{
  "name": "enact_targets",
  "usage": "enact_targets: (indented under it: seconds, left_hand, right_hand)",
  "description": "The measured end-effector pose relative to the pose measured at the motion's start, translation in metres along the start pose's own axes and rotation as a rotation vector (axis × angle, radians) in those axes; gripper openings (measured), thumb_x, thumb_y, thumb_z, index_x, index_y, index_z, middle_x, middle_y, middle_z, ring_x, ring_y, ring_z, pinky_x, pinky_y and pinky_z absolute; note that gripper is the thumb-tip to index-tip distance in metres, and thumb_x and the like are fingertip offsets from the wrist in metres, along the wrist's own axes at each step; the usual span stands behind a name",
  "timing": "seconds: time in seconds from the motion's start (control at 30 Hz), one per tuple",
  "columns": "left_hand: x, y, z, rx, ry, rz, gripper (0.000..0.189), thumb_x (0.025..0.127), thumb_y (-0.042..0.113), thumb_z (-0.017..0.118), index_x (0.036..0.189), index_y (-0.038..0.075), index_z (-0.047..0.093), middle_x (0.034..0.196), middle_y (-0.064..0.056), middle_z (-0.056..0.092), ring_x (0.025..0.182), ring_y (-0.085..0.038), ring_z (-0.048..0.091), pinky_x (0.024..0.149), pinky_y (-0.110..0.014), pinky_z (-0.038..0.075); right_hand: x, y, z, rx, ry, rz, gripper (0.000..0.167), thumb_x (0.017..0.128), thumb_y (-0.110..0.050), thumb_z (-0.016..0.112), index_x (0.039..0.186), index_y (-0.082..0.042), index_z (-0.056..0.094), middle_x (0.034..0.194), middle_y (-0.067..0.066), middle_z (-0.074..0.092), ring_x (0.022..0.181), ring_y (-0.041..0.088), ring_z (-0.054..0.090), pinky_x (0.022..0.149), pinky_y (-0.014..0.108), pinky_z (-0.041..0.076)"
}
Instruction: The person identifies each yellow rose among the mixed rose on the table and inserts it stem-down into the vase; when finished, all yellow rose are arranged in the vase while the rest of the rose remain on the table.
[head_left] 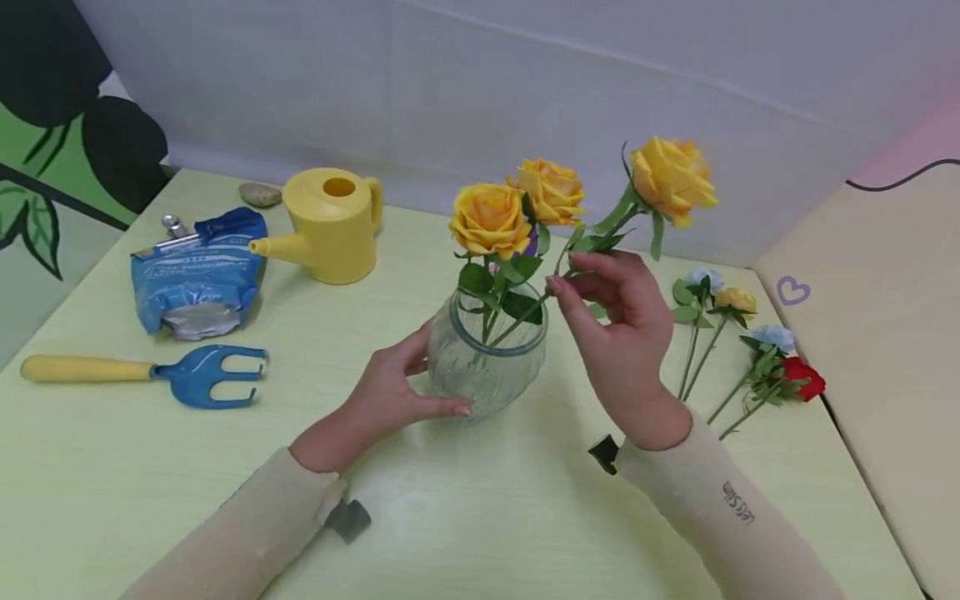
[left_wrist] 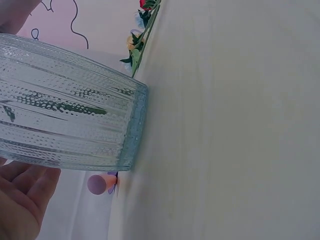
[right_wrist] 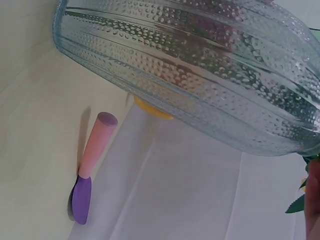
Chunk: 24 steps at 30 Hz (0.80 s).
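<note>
A clear ribbed glass vase (head_left: 487,379) stands on the table in the head view, its dimpled wall (left_wrist: 60,125) close up in the left wrist view. My left hand (head_left: 378,392) grips it low on its left side, thumb in front and fingers behind. Two yellow roses (head_left: 491,221) rise from its mouth. Between thumb and fingertips my right hand (head_left: 626,325) pinches the stem of another yellow rose (head_left: 672,181), its lower stem inside the vase and its bloom leaning right. In the right wrist view the vase (right_wrist: 200,75) covers most of the flowers.
Several loose flowers (head_left: 768,375) lie on the right. At the left are a yellow watering can (head_left: 333,233), a clipped blue bag (head_left: 198,279), a stone (head_left: 259,195) and a blue hand fork (head_left: 202,375). A purple trowel (right_wrist: 91,157) with a pink handle lies behind the vase.
</note>
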<state>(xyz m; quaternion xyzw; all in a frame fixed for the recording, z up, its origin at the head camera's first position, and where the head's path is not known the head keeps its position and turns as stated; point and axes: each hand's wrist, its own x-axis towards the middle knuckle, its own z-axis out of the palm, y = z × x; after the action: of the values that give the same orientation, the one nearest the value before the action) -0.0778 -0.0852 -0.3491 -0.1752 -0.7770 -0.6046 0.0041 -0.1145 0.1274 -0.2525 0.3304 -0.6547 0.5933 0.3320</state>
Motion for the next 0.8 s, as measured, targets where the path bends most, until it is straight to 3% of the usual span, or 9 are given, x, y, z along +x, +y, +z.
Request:
enact_targets:
  seconds: [0.13,0.23,0.33,0.43,0.5,0.63,0.8]
  left_hand:
    - [0.0,0.0,0.0,0.008,0.005,-0.006,0.097,0.059,0.018,0.088,0.142,0.018,0.037,0.135,-0.002,0.049,0.118,-0.019,0.049,0.093,-0.034,0.046]
    - [0.0,-0.001,0.0,0.014,0.007,0.002,0.097,0.06,0.018,0.088,0.142,0.017,0.037,0.135,-0.003,0.048,0.119,-0.02,0.049,0.093,-0.035,0.046]
    - [-0.001,-0.001,0.0,0.014,0.004,0.013,0.096,0.06,0.018,0.088,0.142,0.016,0.037,0.136,-0.003,0.048,0.119,-0.021,0.049,0.093,-0.035,0.046]
    - [-0.001,-0.001,0.0,0.009,0.003,0.017,0.096,0.06,0.018,0.088,0.142,0.016,0.037,0.135,-0.004,0.049,0.118,-0.021,0.049,0.093,-0.035,0.046]
    - [-0.001,0.0,0.0,0.013,0.005,0.016,0.096,0.06,0.018,0.088,0.142,0.016,0.037,0.135,-0.003,0.049,0.118,-0.02,0.049,0.093,-0.035,0.046]
    - [0.0,0.0,-0.001,0.024,0.006,0.002,0.096,0.06,0.018,0.088,0.142,0.015,0.038,0.135,-0.003,0.048,0.119,-0.02,0.049,0.093,-0.035,0.047]
    - [0.0,0.0,-0.001,0.034,-0.004,-0.021,0.096,0.061,0.02,0.087,0.142,0.013,0.037,0.137,-0.003,0.047,0.12,-0.02,0.047,0.093,-0.037,0.047]
  right_hand:
    - [-0.006,0.003,0.0,-0.089,-0.092,0.01,0.014,0.082,-0.004,0.068,0.089,0.008,0.067,0.083,0.012,0.064,0.078,0.018,0.06,0.072,0.03,0.052]
    - [-0.011,0.001,-0.003,-0.101,-0.143,0.089,0.008,0.08,0.001,0.068,0.088,0.003,0.07,0.086,0.005,0.067,0.086,0.019,0.058,0.078,0.032,0.049]
    - [-0.015,-0.002,-0.006,0.014,-0.088,0.271,0.012,0.077,0.007,0.068,0.085,-0.002,0.071,0.085,0.0,0.066,0.092,0.021,0.058,0.084,0.033,0.048]
    - [-0.014,-0.004,-0.005,0.175,0.04,0.477,0.015,0.078,0.004,0.069,0.084,-0.01,0.069,0.083,0.0,0.065,0.089,0.02,0.058,0.083,0.033,0.048]
    - [-0.011,-0.004,-0.001,0.251,0.109,0.568,0.015,0.079,0.001,0.069,0.084,-0.013,0.069,0.083,0.001,0.064,0.086,0.019,0.058,0.082,0.033,0.048]
    - [-0.001,0.0,0.008,0.315,0.155,0.644,0.017,0.08,0.002,0.065,0.08,-0.014,0.071,0.08,0.0,0.064,0.091,0.018,0.053,0.088,0.037,0.043]
    - [0.011,0.003,0.018,0.319,0.11,0.701,0.024,0.081,0.005,0.061,0.072,-0.015,0.069,0.073,-0.004,0.06,0.092,0.015,0.049,0.088,0.034,0.043]
